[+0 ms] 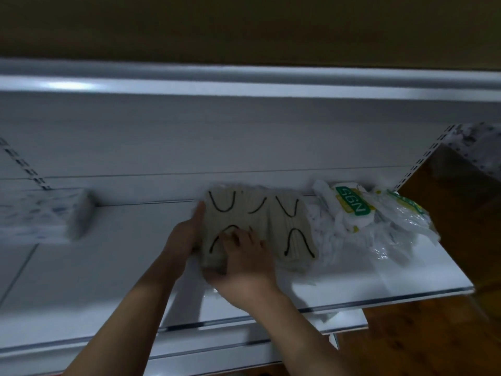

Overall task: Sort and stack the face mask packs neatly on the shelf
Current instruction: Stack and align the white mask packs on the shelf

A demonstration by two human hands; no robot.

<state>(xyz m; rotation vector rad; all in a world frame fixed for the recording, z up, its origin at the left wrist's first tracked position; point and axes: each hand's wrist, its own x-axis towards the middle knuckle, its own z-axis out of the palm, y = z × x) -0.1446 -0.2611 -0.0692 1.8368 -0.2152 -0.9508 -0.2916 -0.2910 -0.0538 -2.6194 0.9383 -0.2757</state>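
Two stacks of beige face masks with black ear loops [273,218] lie side by side on the white shelf [379,278]. My left hand [187,237] presses flat against the left side of the left stack. My right hand [244,264] grips that stack's near edge, fingers curled over its top and thumb below. To the right lies a heap of white masks in clear plastic, with an N95 pack [352,204] in green lettering on top. A white patterned pack [48,215] sits at the shelf's left end.
The shelf's back panel [244,137] rises right behind the masks, and slotted uprights stand at both sides. A lower shelf edge [217,337] juts out beneath. Wooden floor [433,335] shows at the right, past the shelf end.
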